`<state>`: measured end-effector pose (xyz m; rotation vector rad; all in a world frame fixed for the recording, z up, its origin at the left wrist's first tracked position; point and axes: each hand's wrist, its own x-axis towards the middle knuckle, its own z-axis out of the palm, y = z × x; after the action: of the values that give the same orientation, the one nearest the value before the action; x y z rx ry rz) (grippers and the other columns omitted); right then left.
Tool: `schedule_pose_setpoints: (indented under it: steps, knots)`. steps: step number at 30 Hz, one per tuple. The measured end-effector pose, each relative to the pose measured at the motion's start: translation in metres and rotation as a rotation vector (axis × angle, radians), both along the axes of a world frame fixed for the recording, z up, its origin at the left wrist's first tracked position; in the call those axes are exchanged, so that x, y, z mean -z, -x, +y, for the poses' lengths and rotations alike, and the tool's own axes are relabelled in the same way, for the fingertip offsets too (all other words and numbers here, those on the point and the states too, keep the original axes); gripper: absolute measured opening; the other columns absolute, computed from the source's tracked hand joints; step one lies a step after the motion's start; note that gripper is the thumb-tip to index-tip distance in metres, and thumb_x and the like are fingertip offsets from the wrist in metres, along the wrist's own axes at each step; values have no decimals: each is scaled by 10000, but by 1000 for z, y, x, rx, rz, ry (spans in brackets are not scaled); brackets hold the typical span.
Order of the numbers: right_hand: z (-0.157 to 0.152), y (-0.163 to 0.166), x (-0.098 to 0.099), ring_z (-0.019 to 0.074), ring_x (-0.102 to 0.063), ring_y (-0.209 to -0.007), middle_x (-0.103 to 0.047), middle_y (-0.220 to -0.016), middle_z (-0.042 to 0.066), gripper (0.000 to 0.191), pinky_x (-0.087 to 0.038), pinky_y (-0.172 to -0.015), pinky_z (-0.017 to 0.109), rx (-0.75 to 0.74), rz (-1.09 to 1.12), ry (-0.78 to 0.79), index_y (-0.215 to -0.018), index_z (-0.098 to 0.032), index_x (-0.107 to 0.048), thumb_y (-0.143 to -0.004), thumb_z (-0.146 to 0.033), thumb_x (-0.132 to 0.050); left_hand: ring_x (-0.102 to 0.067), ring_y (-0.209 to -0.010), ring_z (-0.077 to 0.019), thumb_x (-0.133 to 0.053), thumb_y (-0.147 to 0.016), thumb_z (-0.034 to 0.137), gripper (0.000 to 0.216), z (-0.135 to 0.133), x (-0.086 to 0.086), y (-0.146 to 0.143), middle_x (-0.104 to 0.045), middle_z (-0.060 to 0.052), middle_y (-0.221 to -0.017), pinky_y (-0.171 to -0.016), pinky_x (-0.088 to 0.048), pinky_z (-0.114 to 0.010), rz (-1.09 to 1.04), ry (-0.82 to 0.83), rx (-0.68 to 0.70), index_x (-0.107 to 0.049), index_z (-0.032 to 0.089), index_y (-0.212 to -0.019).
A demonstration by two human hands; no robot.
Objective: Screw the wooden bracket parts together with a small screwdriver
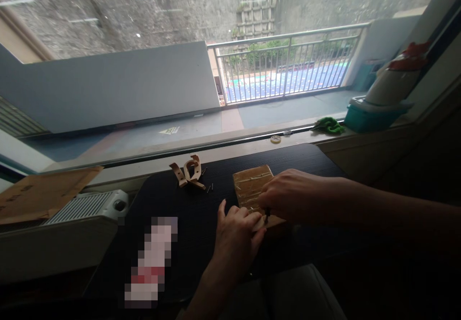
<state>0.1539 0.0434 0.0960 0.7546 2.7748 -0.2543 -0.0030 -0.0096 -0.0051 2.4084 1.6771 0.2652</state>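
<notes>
On the dark table lies a brown rectangular block (pixel 251 180) with shiny streaks across its top. My left hand (pixel 236 224) presses its fingertips on a small pale wooden piece (pixel 258 223) at the block's near edge, thumb on the near side. Closed around a short dark tool (pixel 267 213), my right hand (pixel 279 195) holds it upright over that piece; its kind is mostly hidden by the fingers. Several curved wooden pieces with holes (pixel 187 172) rest farther left on the table. Beside them are a few thin screws or nails (pixel 210 188).
A blurred-out pinkish item (pixel 153 257) lies on the table's left. Beyond are a white heater (pixel 90 207) and cardboard (pixel 46 190). Along the windowsill sit a tape roll (pixel 275 139), a green cloth (pixel 329 125) and a teal bin (pixel 374 117) under a white container with a red top (pixel 392 82).
</notes>
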Motion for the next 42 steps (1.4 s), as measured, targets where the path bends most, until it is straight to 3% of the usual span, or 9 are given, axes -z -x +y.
schedule_pose_setpoints:
  steps: [7,13,18,25,34,42]
  knots:
    - [1,-6,2,137,-557,-593,-607,-645,19,132,-229,-483,256,99,17,-25,-754,-150,-599,-817,-192,-490,-552,-908,-206,-587,-794,289,118,0,-1,0,-643,6,-851,-1050,-170,-528,14,-10,5,-661,282,-886]
    - [-4,0,-6,152,-572,-646,-632,-722,17,112,-236,-482,251,23,2,-52,-831,-171,-620,-751,-131,-553,-550,-920,-210,-585,-795,301,129,1,0,0,-645,3,-878,-1050,-163,-534,16,-13,3,-657,284,-901]
    - [-1,2,-2,155,-578,-676,-641,-743,19,100,-270,-511,254,-31,20,-22,-815,-158,-619,-750,-111,-560,-549,-912,-209,-575,-802,307,119,0,3,2,-643,5,-874,-1047,-162,-541,3,-31,26,-652,285,-889]
    - [1,-5,5,129,-553,-600,-612,-677,13,112,-261,-502,253,44,55,0,-758,-142,-578,-820,-154,-485,-551,-915,-209,-583,-797,293,133,0,1,0,-643,1,-864,-1049,-168,-539,5,-7,6,-662,284,-904]
    - [-5,2,-12,156,-581,-663,-645,-745,19,97,-234,-485,250,3,-11,-46,-784,-172,-612,-739,-111,-551,-555,-914,-209,-591,-793,290,123,-1,-2,0,-645,1,-867,-1051,-175,-536,-5,-18,6,-664,277,-891]
    - [2,-4,0,146,-582,-660,-641,-728,30,121,-282,-530,257,20,25,-9,-779,-138,-599,-820,-126,-485,-548,-896,-205,-583,-801,294,126,0,2,2,-635,6,-847,-1047,-173,-538,-21,-39,31,-655,285,-903]
